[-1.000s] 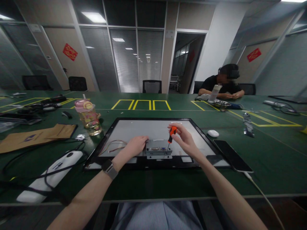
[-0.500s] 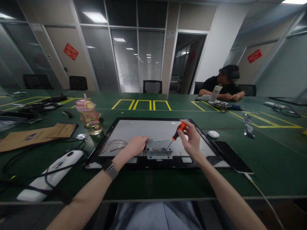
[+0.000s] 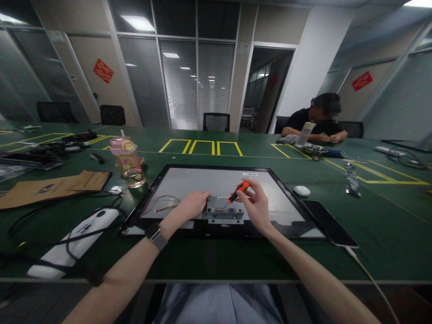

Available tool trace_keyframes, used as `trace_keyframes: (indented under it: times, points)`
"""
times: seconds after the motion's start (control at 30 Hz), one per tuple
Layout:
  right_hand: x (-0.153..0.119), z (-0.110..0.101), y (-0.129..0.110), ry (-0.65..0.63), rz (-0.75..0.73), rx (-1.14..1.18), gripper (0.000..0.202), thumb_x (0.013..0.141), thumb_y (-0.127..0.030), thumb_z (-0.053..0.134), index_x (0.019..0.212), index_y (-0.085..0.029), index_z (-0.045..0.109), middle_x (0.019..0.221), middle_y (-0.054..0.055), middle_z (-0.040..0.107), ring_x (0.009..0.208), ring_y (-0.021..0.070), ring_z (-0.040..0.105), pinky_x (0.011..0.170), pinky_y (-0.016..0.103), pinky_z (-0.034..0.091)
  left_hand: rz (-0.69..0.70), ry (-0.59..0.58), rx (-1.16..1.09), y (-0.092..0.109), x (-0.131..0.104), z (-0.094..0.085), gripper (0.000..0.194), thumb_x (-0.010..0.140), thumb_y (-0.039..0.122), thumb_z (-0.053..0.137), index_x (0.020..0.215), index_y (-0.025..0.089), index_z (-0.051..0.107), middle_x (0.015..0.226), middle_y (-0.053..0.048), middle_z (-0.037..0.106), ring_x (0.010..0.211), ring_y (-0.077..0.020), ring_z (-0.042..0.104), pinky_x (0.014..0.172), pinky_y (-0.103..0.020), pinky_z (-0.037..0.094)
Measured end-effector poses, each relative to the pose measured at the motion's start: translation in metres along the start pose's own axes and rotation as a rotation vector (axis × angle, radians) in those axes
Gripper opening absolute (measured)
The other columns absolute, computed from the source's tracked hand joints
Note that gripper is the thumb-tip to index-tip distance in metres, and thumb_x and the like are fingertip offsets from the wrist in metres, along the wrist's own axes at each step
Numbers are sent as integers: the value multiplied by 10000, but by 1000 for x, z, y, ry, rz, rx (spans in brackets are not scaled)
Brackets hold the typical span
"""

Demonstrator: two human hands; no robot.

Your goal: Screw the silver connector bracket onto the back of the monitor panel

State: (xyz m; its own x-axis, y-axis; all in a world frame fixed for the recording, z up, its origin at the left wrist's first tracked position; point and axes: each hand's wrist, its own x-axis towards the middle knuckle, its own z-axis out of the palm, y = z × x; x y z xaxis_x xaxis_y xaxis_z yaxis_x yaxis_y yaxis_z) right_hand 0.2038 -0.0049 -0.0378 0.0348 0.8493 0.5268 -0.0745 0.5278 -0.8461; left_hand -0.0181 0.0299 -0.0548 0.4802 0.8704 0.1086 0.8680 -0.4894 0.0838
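Head camera view shows a long green table [image 3: 209, 263] marked with yellow tape [image 3: 202, 141], where a person in a black shirt [image 3: 299, 120] sits at the far right, 2 hands together. Front and center lies a flat gray panel [image 3: 189, 180] with a black frame. To its left are a brown paper bag [image 3: 57, 189], a long white device [image 3: 74, 243] crossed by black cables and a pink-lidded bottle [image 3: 127, 161]; to its right, a dark phone [image 3: 329, 222] is joined to a white cable. Over the panel work 2 bare hands. The left hand [image 3: 193, 204], its wrist in a watch [image 3: 155, 236], has its fingers close together at the upper left corner of a metal bracket [image 3: 225, 216] near the panel's front edge; whether they grip or merely press cannot be told. The right hand [image 3: 259, 204] pinches the handle of 1 orange-and-black screwdriver [image 3: 238, 192], tilted with its blade slanting down left across the bracket's connectors; tip contact is unclear. Thin wires [image 3: 165, 205] curl beside the left hand.
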Motion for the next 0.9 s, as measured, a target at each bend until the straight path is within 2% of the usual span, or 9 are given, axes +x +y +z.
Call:
trace_keyframes:
  times: [0.33, 0.5, 0.73, 0.9]
  points:
    - [-2, -1, 6, -25, -76, -97, 339, 820, -318, 702, 1121, -268, 556, 930, 5, 636, 808, 188, 733, 678, 328, 649, -8, 3, 0, 1, 1, -1, 289, 942, 137, 391, 1147, 178, 591, 1080, -116, 701, 991, -243, 673, 836, -341, 503]
    - [-5, -1, 8, 24, -132, -110, 343, 812, -311, 712, 1120, -268, 568, 942, 15, 661, 802, 189, 734, 651, 310, 642, -13, 11, -7, 2, 0, -1, 290, 940, 133, 398, 1153, 185, 589, 1088, -111, 702, 1007, -230, 668, 853, -326, 495]
    - [-5, -1, 8, 1, -124, -112, 330, 824, -299, 699, 1124, -274, 562, 947, 9, 653, 814, 197, 738, 663, 332, 648, -9, 5, 10, 4, -1, -4, 286, 939, 134, 387, 1134, 185, 590, 1056, -108, 701, 963, -236, 674, 794, -322, 503]
    - [-5, -1, 8, -7, -118, -118, 343, 825, -310, 700, 1134, -274, 556, 939, 9, 655, 810, 192, 736, 663, 327, 647, -10, -1, 10, 4, -1, -5, 270, 939, 142, 396, 1121, 183, 591, 1038, -109, 700, 966, -234, 669, 808, -318, 498]
